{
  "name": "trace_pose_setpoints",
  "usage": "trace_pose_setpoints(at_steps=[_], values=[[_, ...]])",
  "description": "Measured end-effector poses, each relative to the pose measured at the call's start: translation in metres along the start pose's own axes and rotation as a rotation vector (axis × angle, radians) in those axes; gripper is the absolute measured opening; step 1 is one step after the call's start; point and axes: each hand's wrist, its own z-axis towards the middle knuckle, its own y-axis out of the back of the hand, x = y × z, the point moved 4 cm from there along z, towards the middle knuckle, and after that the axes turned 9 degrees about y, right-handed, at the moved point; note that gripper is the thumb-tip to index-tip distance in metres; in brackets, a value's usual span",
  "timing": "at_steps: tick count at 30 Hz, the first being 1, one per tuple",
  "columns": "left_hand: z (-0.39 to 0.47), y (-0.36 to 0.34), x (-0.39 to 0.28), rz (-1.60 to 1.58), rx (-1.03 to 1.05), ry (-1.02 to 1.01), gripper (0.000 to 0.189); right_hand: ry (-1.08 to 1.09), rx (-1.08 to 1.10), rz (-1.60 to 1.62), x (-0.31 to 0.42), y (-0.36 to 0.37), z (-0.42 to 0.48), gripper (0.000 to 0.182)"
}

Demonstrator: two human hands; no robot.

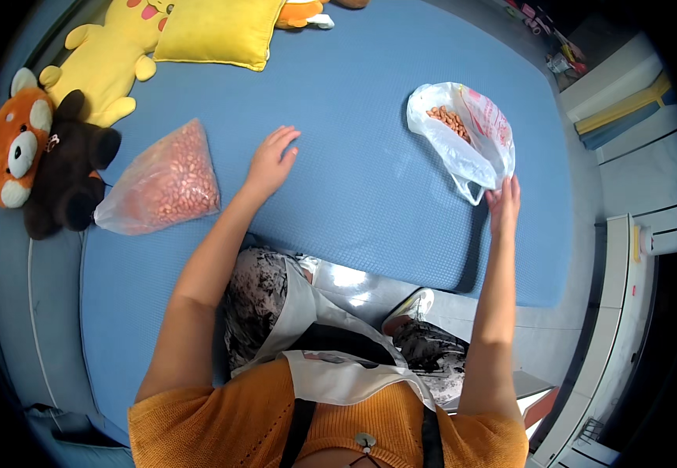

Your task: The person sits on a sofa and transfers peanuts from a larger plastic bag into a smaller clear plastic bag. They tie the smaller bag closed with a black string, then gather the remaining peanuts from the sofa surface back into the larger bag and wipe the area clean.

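Observation:
On the blue sofa cover (338, 152) lie two plastic bags. The clear bag full of reddish-brown peanuts (180, 181) is on the left, its gathered end pointing towards the lower left. To its right, my left hand (272, 161) hovers or rests over the blue fabric, fingers apart and holding nothing. The white carrier bag with red print (473, 137) stands at the right with its mouth open, and some shelled peanuts (449, 121) show inside. My right hand (503, 202) touches its near edge by the handles, the fingertips appearing to pinch the plastic.
Plush toys lie at the left: a yellow one (104, 64), a red panda (19, 146) and a dark brown one (69, 175). Beside them is a yellow cushion (218, 32). The sofa's near edge meets my legs; a white cabinet (590, 351) stands at the right.

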Motion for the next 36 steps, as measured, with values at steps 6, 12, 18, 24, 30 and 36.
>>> trace_pose_setpoints(at_steps=[6, 12, 18, 24, 30, 36], values=[[-0.062, 0.013, -0.082, -0.429, 1.372, 0.251, 0.027, 0.142, -0.092, -0.1, -0.036, 0.012, -0.093, 0.031], [-0.031, 0.021, -0.033, -0.614, 0.518, 0.369, 0.024, 0.609, 0.694, -0.583, 0.005, -0.132, -0.139, 0.017], [0.005, 0.03, 0.019, 0.176, -0.212, 0.097, 0.038, 0.879, 0.727, -0.821, -0.034, -0.192, -0.062, 0.032], [0.024, 0.006, 0.034, 0.776, -0.091, 0.167, 0.052, 0.967, 0.698, -1.1, -0.048, -0.23, -0.035, 0.043], [-0.045, 0.015, -0.045, -0.204, 1.232, 0.263, 0.036, 0.182, 1.65, -0.315, -0.019, -0.158, -0.162, 0.028], [-0.015, 0.017, -0.005, -1.107, 0.458, 0.619, 0.028, -0.138, 1.067, -0.102, -0.008, -0.159, -0.111, 0.019]])
